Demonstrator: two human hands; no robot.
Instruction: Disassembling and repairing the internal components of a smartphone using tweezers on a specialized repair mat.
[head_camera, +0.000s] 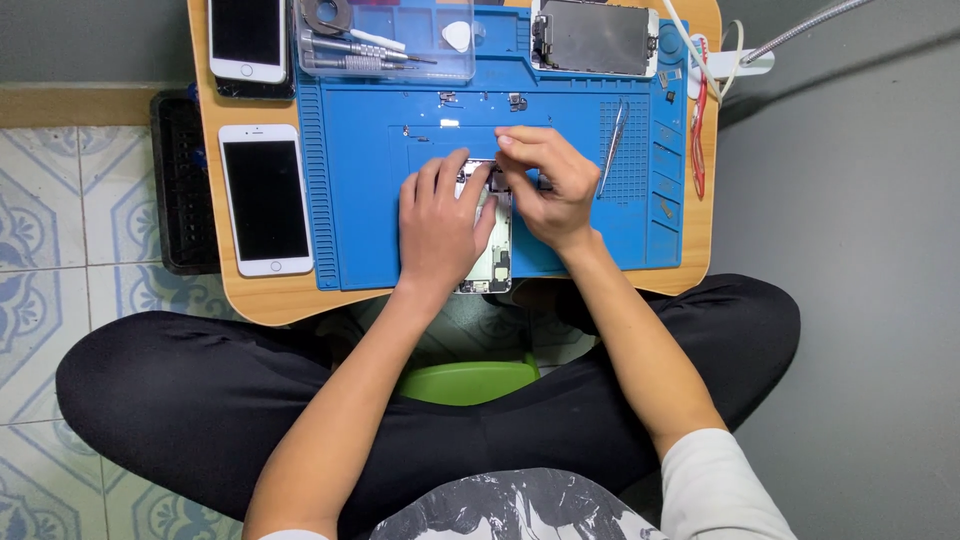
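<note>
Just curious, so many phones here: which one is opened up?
The phone under both hands, mid-mat, insides showing. The two white phones at left lie closed, screens dark.

One head-worn camera looks straight down, fairly near, over the blue mat (360, 200).
</note>
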